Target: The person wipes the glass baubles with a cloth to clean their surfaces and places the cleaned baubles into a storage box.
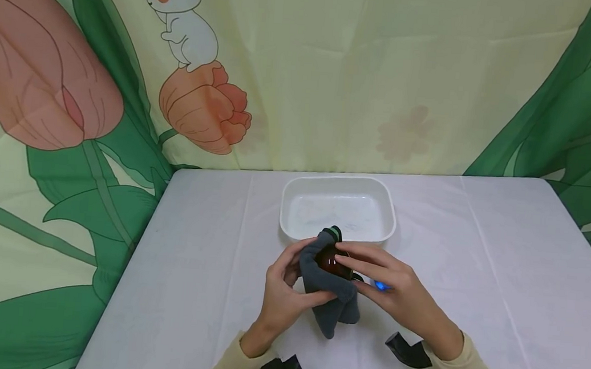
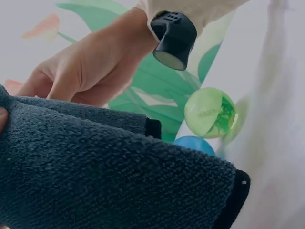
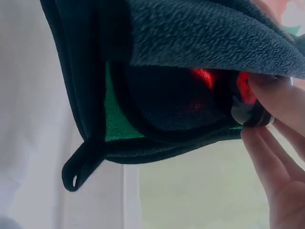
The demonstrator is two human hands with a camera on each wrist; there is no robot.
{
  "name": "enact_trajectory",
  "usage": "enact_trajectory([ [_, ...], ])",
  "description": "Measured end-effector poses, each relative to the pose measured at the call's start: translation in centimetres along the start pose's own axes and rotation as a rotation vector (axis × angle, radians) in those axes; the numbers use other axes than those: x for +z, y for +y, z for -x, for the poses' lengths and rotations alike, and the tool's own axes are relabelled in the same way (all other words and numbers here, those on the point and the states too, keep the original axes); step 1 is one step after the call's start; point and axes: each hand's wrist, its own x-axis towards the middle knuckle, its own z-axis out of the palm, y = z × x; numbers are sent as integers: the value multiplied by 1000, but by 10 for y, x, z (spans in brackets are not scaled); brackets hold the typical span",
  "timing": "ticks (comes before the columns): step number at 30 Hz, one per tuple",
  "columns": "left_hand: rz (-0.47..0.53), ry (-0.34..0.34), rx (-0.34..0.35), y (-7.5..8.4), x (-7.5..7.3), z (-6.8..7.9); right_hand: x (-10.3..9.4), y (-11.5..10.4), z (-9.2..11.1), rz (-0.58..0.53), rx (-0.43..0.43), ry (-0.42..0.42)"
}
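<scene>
My left hand [image 1: 282,298] grips a dark blue-grey towel [image 1: 325,292], thumb in front and fingers behind. Partly wrapped in the cloth is a glossy dark red ball [image 1: 330,263], which looks see-through red in the right wrist view. My right hand [image 1: 397,280] pinches the ball from the right, thumb below and fingers above in the head view. The towel has a dark trim, a green inner patch [image 3: 116,117] and a hanging loop [image 3: 76,174]. Most of the ball's far side is hidden by cloth.
Behind the hands stands a white rectangular basin [image 1: 287,209]. A green see-through ball [image 2: 209,112] and a blue ball [image 2: 195,144] lie on the white-covered table [image 1: 207,270]. A printed curtain [image 1: 322,95] hangs behind the table's far edge.
</scene>
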Motion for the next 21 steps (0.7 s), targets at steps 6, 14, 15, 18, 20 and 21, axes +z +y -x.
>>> enact_trajectory([
  [6,-33,-42,12,0,0,-2,-1,1,0,37,-32,0],
  [14,-46,-52,-5,2,0,-1,-3,-5,0,-46,177,-19],
  [15,-48,-52,-7,2,0,-1,-3,-7,0,-91,249,-20],
  [18,-48,-56,-11,1,0,-1,-3,-8,2,-219,432,-13],
  [20,-45,-54,0,1,0,0,-3,-9,2,-271,489,-11],
  [21,-43,-52,8,1,1,0,-3,-9,2,-275,495,-12],
])
